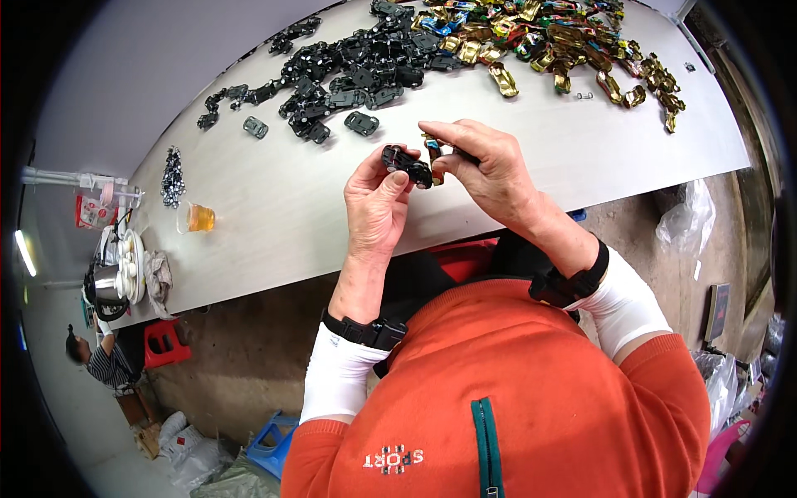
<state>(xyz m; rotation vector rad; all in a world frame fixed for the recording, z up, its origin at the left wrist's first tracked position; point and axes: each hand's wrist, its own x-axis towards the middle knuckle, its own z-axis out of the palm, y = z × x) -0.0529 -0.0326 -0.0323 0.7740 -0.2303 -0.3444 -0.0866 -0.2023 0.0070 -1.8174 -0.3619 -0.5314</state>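
Note:
Over the near part of the table, my left hand [375, 203] pinches a black toy car chassis [406, 165] between thumb and fingers. Close beside it, my right hand [498, 170] is closed on a small shiny toy car body [433, 151] with gold and blue on it. Something dark shows between the right fingers, too hidden to name. Whether the two car parts touch, I cannot tell. Just beyond my hands lie a loose black chassis [362, 124] and a large heap of black chassis [357, 70]. Gold and coloured car bodies [502, 80] are piled to its right.
A small pile of shiny little parts [173, 178] and a cup of amber liquid [200, 217] stand at the table's left. Beyond the cup are a kettle [108, 286] and a tray of white cups [131, 266]. A person [108, 357] is at the far left, near a red stool [166, 343].

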